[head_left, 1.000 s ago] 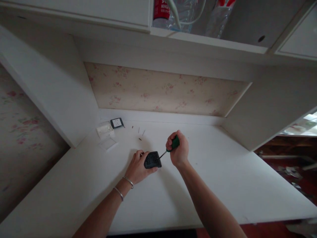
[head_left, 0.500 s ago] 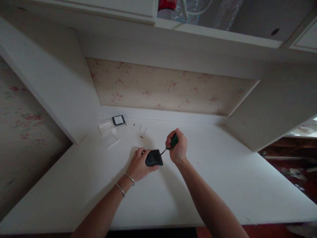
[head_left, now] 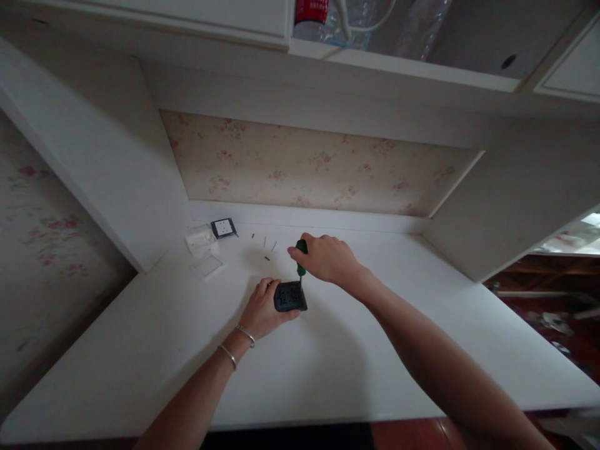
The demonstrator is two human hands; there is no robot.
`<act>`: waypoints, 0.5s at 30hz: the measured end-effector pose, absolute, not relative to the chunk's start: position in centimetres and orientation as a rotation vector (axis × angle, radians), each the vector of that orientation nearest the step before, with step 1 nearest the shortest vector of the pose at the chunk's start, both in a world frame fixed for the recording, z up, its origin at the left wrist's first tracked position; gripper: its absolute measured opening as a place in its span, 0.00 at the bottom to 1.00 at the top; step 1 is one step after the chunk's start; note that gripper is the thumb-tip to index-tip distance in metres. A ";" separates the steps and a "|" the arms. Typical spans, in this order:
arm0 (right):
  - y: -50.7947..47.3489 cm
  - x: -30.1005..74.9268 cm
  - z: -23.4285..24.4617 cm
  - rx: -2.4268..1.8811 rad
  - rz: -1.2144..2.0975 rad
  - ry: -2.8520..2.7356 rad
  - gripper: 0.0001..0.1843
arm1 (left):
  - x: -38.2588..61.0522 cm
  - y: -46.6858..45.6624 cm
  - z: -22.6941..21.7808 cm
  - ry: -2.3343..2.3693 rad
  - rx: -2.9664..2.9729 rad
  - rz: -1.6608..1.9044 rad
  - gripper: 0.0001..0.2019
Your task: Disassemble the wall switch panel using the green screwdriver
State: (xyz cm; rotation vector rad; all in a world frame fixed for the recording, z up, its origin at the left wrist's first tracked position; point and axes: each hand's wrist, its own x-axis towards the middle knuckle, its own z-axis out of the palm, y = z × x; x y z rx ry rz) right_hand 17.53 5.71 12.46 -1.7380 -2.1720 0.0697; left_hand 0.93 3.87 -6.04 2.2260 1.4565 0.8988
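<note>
My left hand is closed around the left side of a dark plastic housing, which looks like the back of a wall socket. Its molded face is turned up toward me, just over the white tabletop. In my right hand is a screwdriver with a green handle, my fingers wrapped around its top. The screwdriver stands nearly upright, its metal shaft reaching down to the right edge of the housing. Whether the tip sits in a screw is too small to tell.
Toward the back left of the white table lie a dark-framed white socket, a clear plastic piece, a whitish packet and several small screws. White cabinet panels rise at both sides, with an open shelf overhead.
My right hand has swung left and up, bringing the screwdriver from a slant to nearly upright over the housing's right edge. The left hand keeps its hold; the housing lies slightly flatter.
</note>
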 end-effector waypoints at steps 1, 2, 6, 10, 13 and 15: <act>5.8 17.6 12.8 -1.762 0.028 -2.223 0.19 | 0.9 3.9 -6.1 1.452 2.227 0.900 0.36; 5.9 17.7 13.1 -1.748 0.027 -2.285 0.18 | 0.9 3.9 -6.1 1.445 2.229 0.902 0.35; 6.5 18.3 14.7 -1.633 0.288 -2.482 0.11 | 0.7 3.9 -6.0 1.409 2.230 0.921 0.36; 6.4 18.9 16.8 -1.540 0.594 -2.618 0.08 | 0.6 4.0 -5.8 1.391 2.216 0.918 0.35; 6.0 18.5 17.8 -1.713 0.604 -2.756 0.13 | 0.6 4.2 -5.8 1.376 2.202 0.925 0.34; 5.9 18.0 17.8 -1.927 0.313 -2.759 0.21 | 0.6 4.3 -5.9 1.371 2.194 0.943 0.33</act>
